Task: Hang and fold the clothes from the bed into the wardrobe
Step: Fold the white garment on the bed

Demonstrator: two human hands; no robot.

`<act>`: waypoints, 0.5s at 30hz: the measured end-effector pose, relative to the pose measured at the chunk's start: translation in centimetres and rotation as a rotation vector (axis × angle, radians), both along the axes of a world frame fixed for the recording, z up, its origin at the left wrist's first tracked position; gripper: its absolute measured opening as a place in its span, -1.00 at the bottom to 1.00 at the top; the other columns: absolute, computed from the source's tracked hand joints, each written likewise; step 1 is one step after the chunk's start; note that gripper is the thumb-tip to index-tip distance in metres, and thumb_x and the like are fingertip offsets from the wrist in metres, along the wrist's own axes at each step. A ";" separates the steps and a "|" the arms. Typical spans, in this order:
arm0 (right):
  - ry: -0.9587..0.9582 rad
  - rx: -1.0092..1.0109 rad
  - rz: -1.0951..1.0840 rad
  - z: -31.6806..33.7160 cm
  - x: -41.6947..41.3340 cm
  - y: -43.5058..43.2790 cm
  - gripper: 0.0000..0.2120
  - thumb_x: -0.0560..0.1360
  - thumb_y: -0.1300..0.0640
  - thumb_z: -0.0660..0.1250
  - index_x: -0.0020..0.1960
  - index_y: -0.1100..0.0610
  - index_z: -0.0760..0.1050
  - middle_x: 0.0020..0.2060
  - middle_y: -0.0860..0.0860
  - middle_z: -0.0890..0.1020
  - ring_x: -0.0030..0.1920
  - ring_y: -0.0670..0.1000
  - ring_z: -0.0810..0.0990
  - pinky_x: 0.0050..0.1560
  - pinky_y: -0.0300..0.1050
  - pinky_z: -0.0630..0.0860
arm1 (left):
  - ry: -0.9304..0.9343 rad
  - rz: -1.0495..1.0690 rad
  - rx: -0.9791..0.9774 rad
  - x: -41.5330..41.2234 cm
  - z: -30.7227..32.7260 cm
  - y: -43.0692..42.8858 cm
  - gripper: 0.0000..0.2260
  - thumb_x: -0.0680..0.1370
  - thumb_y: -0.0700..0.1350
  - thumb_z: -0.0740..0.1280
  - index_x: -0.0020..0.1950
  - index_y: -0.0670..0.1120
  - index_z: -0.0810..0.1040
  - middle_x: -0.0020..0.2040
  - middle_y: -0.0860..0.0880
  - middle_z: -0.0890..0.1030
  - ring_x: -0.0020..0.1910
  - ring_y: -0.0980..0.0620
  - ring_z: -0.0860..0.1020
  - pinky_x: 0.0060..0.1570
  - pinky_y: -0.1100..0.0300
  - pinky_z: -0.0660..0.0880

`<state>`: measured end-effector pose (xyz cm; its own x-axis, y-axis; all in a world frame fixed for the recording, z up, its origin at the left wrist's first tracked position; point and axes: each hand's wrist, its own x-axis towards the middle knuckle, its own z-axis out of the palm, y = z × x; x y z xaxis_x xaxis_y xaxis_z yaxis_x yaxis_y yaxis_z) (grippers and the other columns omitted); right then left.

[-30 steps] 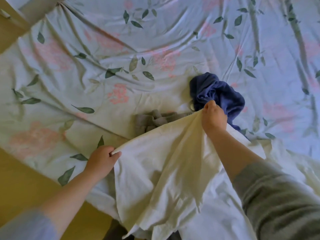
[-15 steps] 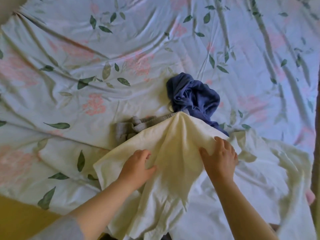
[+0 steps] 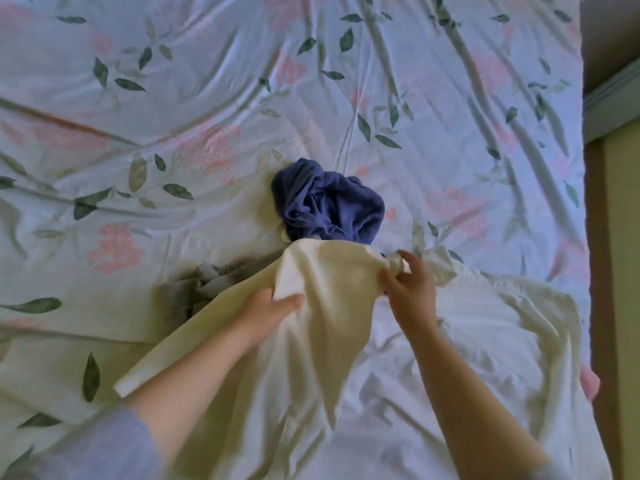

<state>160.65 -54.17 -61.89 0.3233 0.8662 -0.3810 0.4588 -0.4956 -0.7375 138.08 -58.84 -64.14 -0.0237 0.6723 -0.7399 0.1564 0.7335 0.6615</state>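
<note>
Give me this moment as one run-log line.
step: folding cream garment on bed | left hand: holds garment | right hand: pinches its top edge | waiting: blue garment, grey garment

Grey garment [image 3: 211, 277] half under cream cloth [image 3: 322, 289]

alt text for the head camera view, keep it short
A person's left hand grips a cream garment by a fold while the right hand pinches its bunched end, lifting it off a floral sheet. Just beyond it lie a crumpled blue garment and, to the left, a grey garment.
</note>
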 end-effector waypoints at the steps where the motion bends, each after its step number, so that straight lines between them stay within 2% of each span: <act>1: 0.020 0.047 -0.019 0.1 -0.1 1.9 -0.57 0.49 0.20 0.37 0.34 0.10 0.44 -0.30 0.05 0.60 -0.40 -0.13 0.55 -0.29 -0.35 0.53 | -0.024 0.076 0.051 -0.2 0.7 1.8 -0.72 0.47 0.04 0.43 0.02 -0.15 0.63 -0.07 -0.15 0.69 -0.04 -0.16 0.65 -0.02 0.03 0.57; 2: 0.065 0.077 -0.038 0.4 -0.3 4.0 -0.57 0.50 0.20 0.37 0.35 0.09 0.42 -0.22 0.07 0.63 -0.35 -0.16 0.57 -0.31 -0.45 0.46 | -0.027 0.149 0.108 -0.5 1.5 3.9 -0.72 0.45 0.06 0.42 -0.03 -0.14 0.64 -0.12 -0.13 0.69 -0.10 -0.16 0.65 -0.04 0.04 0.57; 3: 0.136 0.077 -0.040 0.5 -0.5 5.9 -0.52 0.52 0.18 0.35 0.41 0.07 0.37 -0.08 0.06 0.65 -0.25 -0.23 0.59 -0.25 -0.47 0.45 | -0.021 0.206 0.170 -0.9 2.1 6.0 -0.74 0.46 0.07 0.40 -0.08 -0.12 0.61 -0.20 -0.09 0.68 -0.19 -0.12 0.63 -0.14 0.13 0.59; 4: 0.230 0.045 -0.016 0.5 -0.6 7.7 -0.45 0.55 0.16 0.33 0.49 0.03 0.26 0.12 0.04 0.62 -0.06 -0.26 0.59 -0.10 -0.44 0.46 | -0.012 0.240 0.227 -1.1 2.6 8.1 -0.79 0.50 0.06 0.38 -0.07 -0.09 0.57 -0.22 -0.05 0.65 -0.24 -0.06 0.60 -0.22 0.21 0.57; 5: 0.319 -0.009 0.020 0.2 -0.8 9.3 -0.38 0.57 0.14 0.30 0.55 0.00 0.13 0.33 0.01 0.49 0.19 -0.18 0.53 0.12 -0.32 0.47 | 0.005 0.229 0.263 -1.2 2.8 10.1 -0.81 0.54 0.06 0.35 0.02 -0.04 0.53 -0.12 -0.07 0.63 -0.17 -0.03 0.60 -0.15 0.20 0.57; 6: 0.364 -0.073 0.058 -0.1 -1.0 10.5 -0.34 0.59 0.12 0.27 0.58 -0.02 0.02 0.47 0.00 0.34 0.37 -0.06 0.41 0.32 -0.13 0.41 | 0.068 0.157 0.266 -1.3 2.6 11.7 -0.69 0.55 0.08 0.33 0.21 -0.04 0.46 0.13 -0.12 0.59 0.06 -0.05 0.58 0.09 0.11 0.54; 7: 0.349 -0.125 0.107 -0.4 -1.3 11.2 -0.33 0.60 0.13 0.26 0.59 -0.02 -0.03 0.53 -0.01 0.23 0.46 0.03 0.31 0.43 -0.01 0.30 | 0.183 0.039 0.232 -1.4 2.2 12.8 -0.49 0.55 0.12 0.31 0.43 -0.05 0.31 0.38 -0.14 0.42 0.33 -0.07 0.44 0.33 0.05 0.38; 8: 0.280 -0.153 0.165 -0.8 -1.6 11.5 -0.33 0.61 0.15 0.25 0.59 0.00 -0.02 0.54 0.01 0.20 0.49 0.07 0.26 0.45 -0.01 0.23 | 0.305 -0.054 0.197 -1.5 1.9 13.3 -0.31 0.55 0.15 0.30 0.55 -0.08 0.10 0.53 -0.14 0.20 0.48 -0.07 0.24 0.45 0.06 0.20; 9: 0.188 -0.153 0.219 -1.3 -1.8 11.4 -0.36 0.60 0.17 0.24 0.59 0.02 0.02 0.52 0.04 0.23 0.48 0.09 0.27 0.42 -0.06 0.23 | 0.396 -0.102 0.188 -1.5 1.5 13.4 -0.22 0.55 0.16 0.30 0.58 -0.10 -0.05 0.57 -0.14 0.05 0.54 -0.06 0.09 0.47 0.08 0.09; 10: 0.101 -0.136 0.239 -1.7 -1.9 11.0 -0.39 0.59 0.18 0.24 0.57 0.05 0.08 0.48 0.06 0.30 0.44 0.10 0.33 0.37 -0.08 0.29 | 0.446 -0.126 0.199 -1.5 1.2 13.0 -0.18 0.54 0.16 0.31 0.59 -0.11 -0.10 0.58 -0.14 0.00 0.55 -0.06 0.03 0.48 0.09 0.06; 11: 0.028 -0.117 0.219 -2.0 -2.0 10.2 -0.44 0.58 0.17 0.25 0.54 0.07 0.16 0.41 0.08 0.40 0.35 0.10 0.43 0.28 -0.09 0.37 | 0.468 -0.140 0.212 -1.6 0.8 12.4 -0.17 0.53 0.16 0.33 0.59 -0.11 -0.09 0.57 -0.15 0.02 0.55 -0.07 0.06 0.47 0.08 0.09; 13: -0.053 -0.118 0.146 -2.7 -2.1 8.5 -0.56 0.57 0.07 0.28 0.41 0.13 0.36 0.13 0.06 0.61 0.04 0.04 0.60 0.04 -0.06 0.52 | 0.520 -0.174 0.208 -1.8 -0.1 10.6 -0.16 0.47 0.18 0.39 0.56 -0.12 0.03 0.50 -0.17 0.18 0.46 -0.12 0.24 0.41 0.04 0.25; 15: -0.003 -0.224 0.145 -3.2 -2.5 6.9 -0.63 0.53 -0.07 0.31 0.21 0.17 0.51 -0.14 0.05 0.67 -0.18 0.02 0.66 -0.04 0.05 0.61 | 0.593 -0.166 0.159 -1.9 -0.9 8.5 -0.16 0.41 0.21 0.43 0.50 -0.15 0.14 0.38 -0.18 0.32 0.29 -0.14 0.41 0.25 0.02 0.41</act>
<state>158.11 -47.24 -65.05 0.2033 0.7979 -0.5674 0.5394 -0.5749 -0.6152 136.22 -50.31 -65.08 -0.2850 0.8029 -0.5235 0.6326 0.5679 0.5267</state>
